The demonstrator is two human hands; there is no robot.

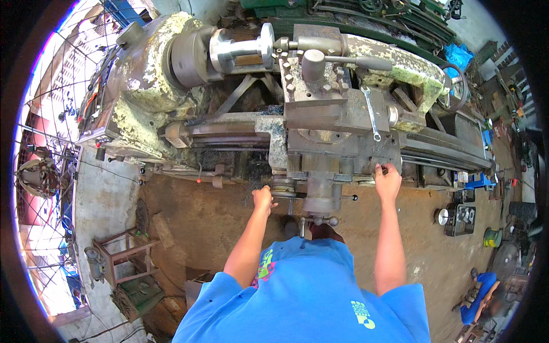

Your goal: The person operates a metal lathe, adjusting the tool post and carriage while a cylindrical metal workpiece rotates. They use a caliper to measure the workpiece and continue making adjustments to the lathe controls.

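My left hand (pixel 263 200) is closed on the rim of the carriage handwheel (pixel 283 187) at the front of the lathe. At the right front corner of the carriage, my right hand (pixel 388 180) has its fingers curled; what they hold, if anything, is hidden. Between the chuck (pixel 190 57) and the tailstock centre (pixel 281 44) sits a shiny spool-shaped metal workpiece (pixel 247 48). The tool post (pixel 313 67), with its bolts and long lever, stands just right of it. A spanner (pixel 372 114) lies on the slide, above my right hand.
Metal chips (pixel 278 146) cover the carriage's left part. A ball-ended cross-slide handle (pixel 318 220) sticks out close to my body. A wooden stand (pixel 127 256) is on the floor at left, a black crate (pixel 460 220) at right. Another person (pixel 479 297) crouches at lower right.
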